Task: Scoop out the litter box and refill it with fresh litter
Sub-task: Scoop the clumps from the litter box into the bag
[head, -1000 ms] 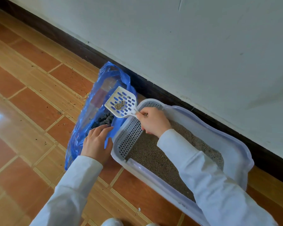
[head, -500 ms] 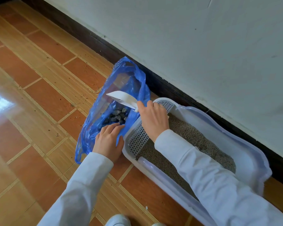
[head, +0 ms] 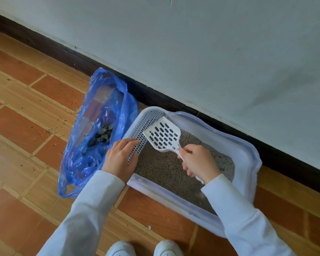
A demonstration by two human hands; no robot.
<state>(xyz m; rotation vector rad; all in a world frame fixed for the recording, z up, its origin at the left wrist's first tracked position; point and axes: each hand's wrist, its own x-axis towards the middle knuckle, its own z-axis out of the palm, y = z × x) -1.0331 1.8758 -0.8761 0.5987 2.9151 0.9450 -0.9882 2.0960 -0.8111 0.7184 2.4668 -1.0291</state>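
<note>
A pale litter box (head: 246,154) lies on the tiled floor against the wall, holding grey litter (head: 163,170). My right hand (head: 198,161) grips the handle of a white slotted scoop (head: 163,136), whose empty blade hangs over the box's left end above a grid step (head: 148,122). My left hand (head: 120,156) rests with fingers extended on the box's left rim and grid. Left of the box sits an open blue plastic bag (head: 100,137) with dark clumps (head: 102,135) inside.
A dark skirting board (head: 155,97) runs along the white wall behind the box. Specks of litter (head: 48,130) are scattered on the orange floor tiles left of the bag. Two white shoe tips (head: 142,248) show at the bottom edge.
The scoop tipped its contents into the bag, then swung right, back over the litter box, now empty. My left hand left the bag's edge and moved onto the box rim.
</note>
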